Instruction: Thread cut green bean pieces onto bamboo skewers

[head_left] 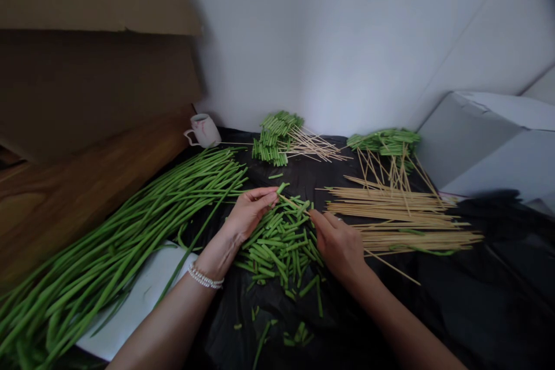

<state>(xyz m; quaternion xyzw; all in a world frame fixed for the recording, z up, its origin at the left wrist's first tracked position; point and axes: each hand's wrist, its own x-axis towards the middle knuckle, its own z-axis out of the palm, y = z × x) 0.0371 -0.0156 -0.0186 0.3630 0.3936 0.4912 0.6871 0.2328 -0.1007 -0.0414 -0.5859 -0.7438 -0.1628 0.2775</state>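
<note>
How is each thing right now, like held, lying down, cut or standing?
Left hand: pinching a green piece
Right hand: gripping a stick
Long stems: heaped, not chopped short
Cut pieces: loose, piled
Spare sticks: lying down
Loaded sticks: threaded with green pieces, lying in two bunches
Mug: standing; contents unclear
Bracelet: worn on the left wrist

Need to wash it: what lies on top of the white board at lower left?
Long green stems lie across the white board, leaving a bare strip. Its surface beneath them, and whatever the left forearm hides, cannot be seen.
</note>
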